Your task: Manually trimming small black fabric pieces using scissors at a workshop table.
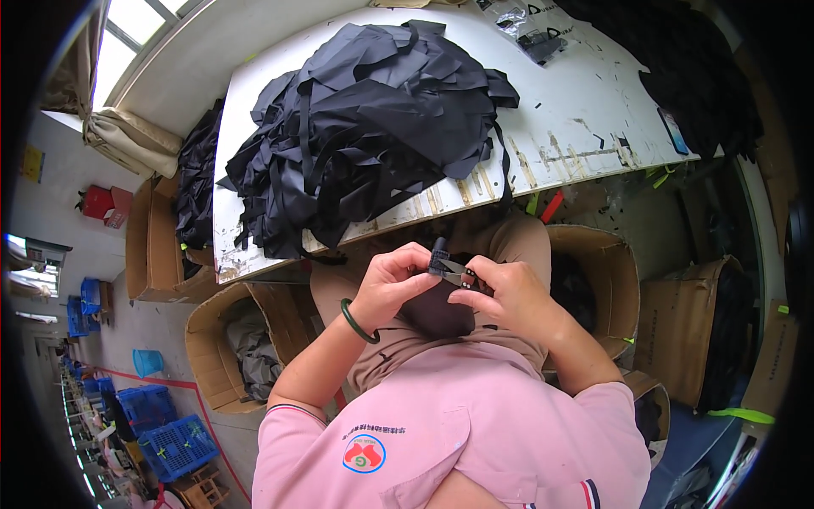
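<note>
Above my lap, in front of the table's edge, my left hand pinches a small black piece between thumb and fingertips. It could be a strap end or a buckle; its exact kind is too small to tell. My right hand is closed around small scissors, with finger loops at the fingers. Their metallic blades point left and meet the lower part of the black piece. A heap of black fabric pieces with dangling straps lies on the white table just beyond my hands.
Open cardboard boxes stand left and right of my legs, with dark cloth inside. A clear plastic bag, a phone-like object and more black fabric lie at the table's right. Blue crates stand far left.
</note>
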The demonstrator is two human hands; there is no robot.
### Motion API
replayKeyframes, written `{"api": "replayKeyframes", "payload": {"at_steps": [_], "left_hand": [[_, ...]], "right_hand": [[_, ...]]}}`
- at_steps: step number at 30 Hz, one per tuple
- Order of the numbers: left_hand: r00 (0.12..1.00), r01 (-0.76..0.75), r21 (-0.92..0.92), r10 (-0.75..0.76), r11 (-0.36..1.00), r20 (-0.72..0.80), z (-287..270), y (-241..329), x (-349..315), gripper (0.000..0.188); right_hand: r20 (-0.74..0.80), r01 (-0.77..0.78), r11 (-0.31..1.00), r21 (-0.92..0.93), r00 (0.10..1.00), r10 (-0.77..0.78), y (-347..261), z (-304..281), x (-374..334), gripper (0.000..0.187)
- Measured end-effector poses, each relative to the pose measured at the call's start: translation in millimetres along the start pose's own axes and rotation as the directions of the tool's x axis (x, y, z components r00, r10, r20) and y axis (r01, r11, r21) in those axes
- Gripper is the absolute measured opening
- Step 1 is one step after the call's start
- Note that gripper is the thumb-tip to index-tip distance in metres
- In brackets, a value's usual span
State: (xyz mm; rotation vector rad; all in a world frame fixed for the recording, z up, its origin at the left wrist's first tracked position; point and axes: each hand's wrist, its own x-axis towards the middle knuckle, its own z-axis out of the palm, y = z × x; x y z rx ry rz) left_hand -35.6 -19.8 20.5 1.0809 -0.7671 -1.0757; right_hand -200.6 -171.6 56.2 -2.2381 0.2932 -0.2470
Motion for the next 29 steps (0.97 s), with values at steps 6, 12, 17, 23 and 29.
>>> {"api": "replayKeyframes", "payload": {"at_steps": [6, 12, 17, 23, 29], "left_hand": [[1.000, -0.010, -0.007, 0.010, 1.000, 0.017, 2.6, -1.0, -1.1, 0.011], [1.000, -0.006, -0.033, 0.007, 0.999, 0.027, 4.7, -1.0, -3.5, 0.012], [1.000, 0.007, 0.071, -0.006, 0.997, -0.009, 4.8, -0.5, -3.4, 0.014], [1.000, -0.008, 0.209, 0.011, 0.978, -0.016, 6.4, -1.6, 0.5, 0.013], [0.977, -0.126, 0.409, 0.041, 0.904, 0.211, 24.9, -7.8, 22.1, 0.017]], "right_hand": [[-0.010, 0.028, 0.997, -0.075, 1.000, -0.029, -5.2, 2.3, 0.8, 0.033], [-0.033, 0.086, 0.986, -0.145, 0.995, -0.092, -3.3, 3.6, -0.9, 0.032], [0.002, 0.078, 0.975, -0.207, 0.997, -0.079, 2.6, 0.9, -3.1, 0.031], [-0.146, -0.124, 0.930, 0.346, 0.972, 0.184, 3.6, -5.0, 1.0, 0.031], [0.012, -0.163, 0.824, 0.543, 0.982, 0.186, 40.7, -16.1, -10.0, 0.021]]}}
